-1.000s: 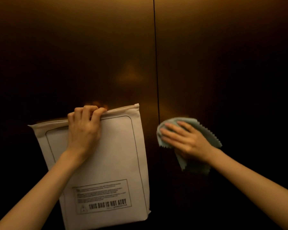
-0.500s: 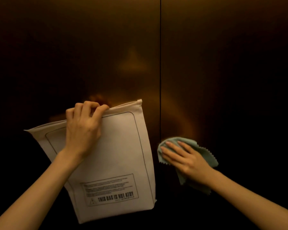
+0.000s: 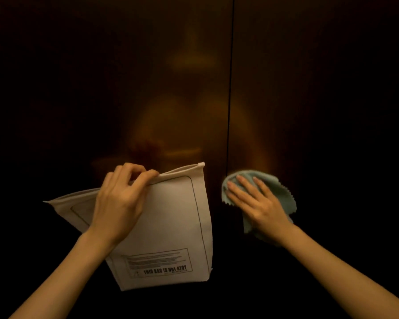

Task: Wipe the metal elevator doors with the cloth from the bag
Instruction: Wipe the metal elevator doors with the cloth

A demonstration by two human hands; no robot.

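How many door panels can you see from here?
2. The left door panel fills the view left of the dark centre seam, behind the bag. The right door panel lies right of it, where the right hand presses the cloth.

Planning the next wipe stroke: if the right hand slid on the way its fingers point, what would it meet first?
Probably the seam between the doors: the right hand, flat on the cloth, points up-left toward it.

My elevator doors look like brushed, dully gleaming metal; my cloth is soft, matt, zigzag-edged; the bag is smooth and matt.
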